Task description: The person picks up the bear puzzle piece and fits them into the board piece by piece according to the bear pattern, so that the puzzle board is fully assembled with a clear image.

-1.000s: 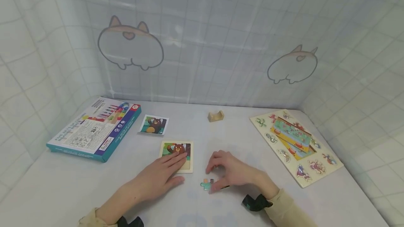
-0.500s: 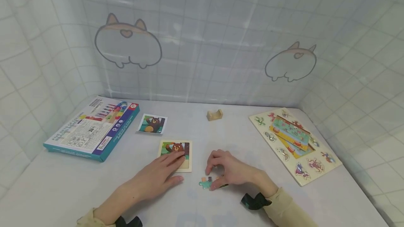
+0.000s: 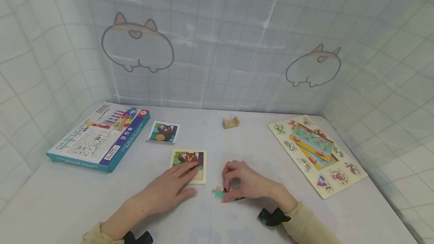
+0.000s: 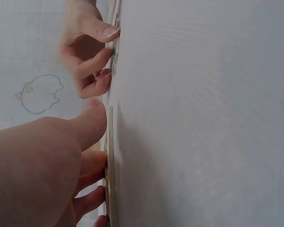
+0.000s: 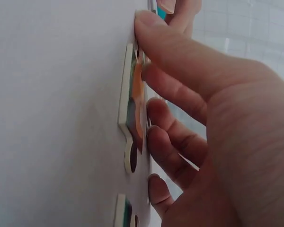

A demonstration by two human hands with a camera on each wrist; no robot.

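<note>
My left hand (image 3: 173, 187) lies with extended fingers on a square wooden puzzle board (image 3: 201, 179), whose upper part shows a brown bear. Bare wood shows in its lower part, and my fingers hide some of it. Right of the board, my right hand (image 3: 249, 182) pinches a teal jigsaw piece (image 3: 217, 194) between thumb and curled forefinger, low at the tabletop. Another jigsaw piece (image 3: 240, 199) lies partly hidden beneath that hand. The right wrist view shows a piece with orange on it (image 5: 127, 90) below the fingers, and a further piece (image 5: 121, 210) nearer the camera.
Behind the board lies a bear picture card (image 3: 164, 132). A flat boxed toy (image 3: 98, 136) is at the left, and a small wooden block (image 3: 231, 122) stands at the back. On the right, a knobbed puzzle board (image 3: 317, 183) carries colourful cards (image 3: 313, 142).
The thumb and forefinger of my right hand have drawn closer together at the teal piece, shifting slightly left. My left hand stays on the board.
</note>
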